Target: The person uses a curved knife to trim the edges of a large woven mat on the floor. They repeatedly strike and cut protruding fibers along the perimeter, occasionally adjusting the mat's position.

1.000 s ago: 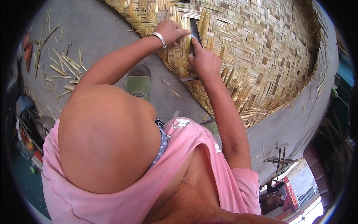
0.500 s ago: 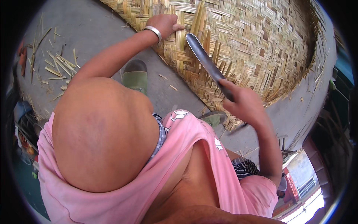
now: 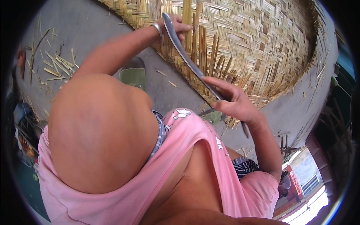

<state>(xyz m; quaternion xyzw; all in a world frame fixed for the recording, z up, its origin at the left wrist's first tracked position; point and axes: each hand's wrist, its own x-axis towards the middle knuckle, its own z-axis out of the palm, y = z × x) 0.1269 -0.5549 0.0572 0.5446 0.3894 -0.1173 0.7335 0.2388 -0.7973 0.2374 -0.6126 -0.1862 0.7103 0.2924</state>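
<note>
Through the head view, I see the right hand (image 3: 240, 103) clamped on a curved metal tool (image 3: 187, 60) that slants up-left toward the left hand (image 3: 179, 26). That one touches an upright strip (image 3: 187, 11); whether it grips, I can't tell. The woven mat (image 3: 258, 41) spreads rightward from it.

Knife (image 3: 183, 53): smooth dark metal, slight gloss. Mat (image 3: 258, 45): woven plant strips, rough, faint sheen. Bangle (image 3: 158, 29): shiny silvery metal. Shirt (image 3: 112, 204): soft matt cloth. Floor (image 3: 159, 80): matt, concrete-looking. Shoe (image 3: 133, 77): matt, cloth-like.
</note>
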